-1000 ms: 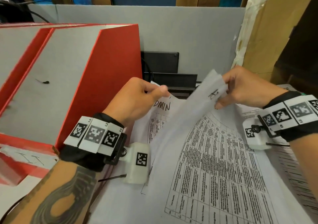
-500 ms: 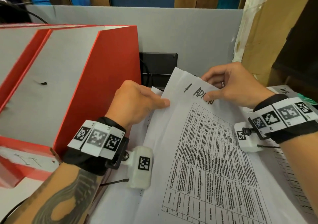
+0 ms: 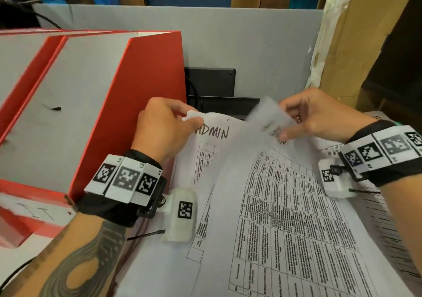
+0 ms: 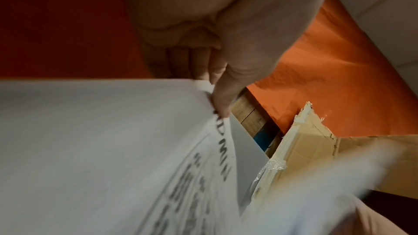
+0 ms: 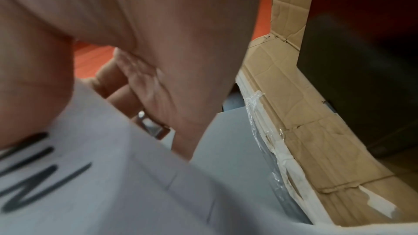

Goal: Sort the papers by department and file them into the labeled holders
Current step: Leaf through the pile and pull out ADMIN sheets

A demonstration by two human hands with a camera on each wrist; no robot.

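Two sheets marked "ADMIN": left hand (image 3: 163,127) pinches one (image 3: 212,134), right hand (image 3: 319,116) pinches other (image 3: 271,123)

Since half a second ago, top sheet (image 3: 285,205) pulled toward the right, its far corner curled up and blurred in the pinch of the right hand (image 3: 319,116), handwritten heading on it now smeared and only partly readable. Beneath it, a second sheet (image 3: 212,137) newly uncovered at the far left, showing "ADMIN" in handwriting and a strip of printed table. Left hand (image 3: 164,127) shifted from the top sheet's left edge to the far left corner of that second sheet, thumb and fingers pinching it, the corner bent upward. Right hand lower and further right than before
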